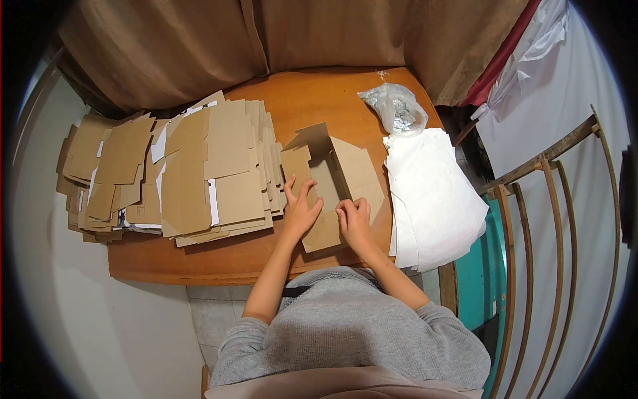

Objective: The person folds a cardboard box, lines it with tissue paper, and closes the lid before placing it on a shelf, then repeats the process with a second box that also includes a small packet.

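A brown cardboard box (pixel 325 241), partly folded, lies in front of me on the table with its walls and flaps raised around an open middle. My left hand (pixel 302 211) rests on the box's left panel, fingers spread and slightly bent, the thumb toward the inside. At the right near edge of the box, my right hand (pixel 354 219) has its fingertips pinched together against the cardboard. Exactly which fold lies between those fingertips is partly hidden.
Stacks of flat cardboard pieces (pixel 186 193) cover the left side of the wooden table (pixel 292 93). On the right lie white paper sheets (pixel 435 199), with a clear plastic bag (pixel 399 110) behind them. A wooden rack (pixel 545 173) stands beyond the table's right edge.
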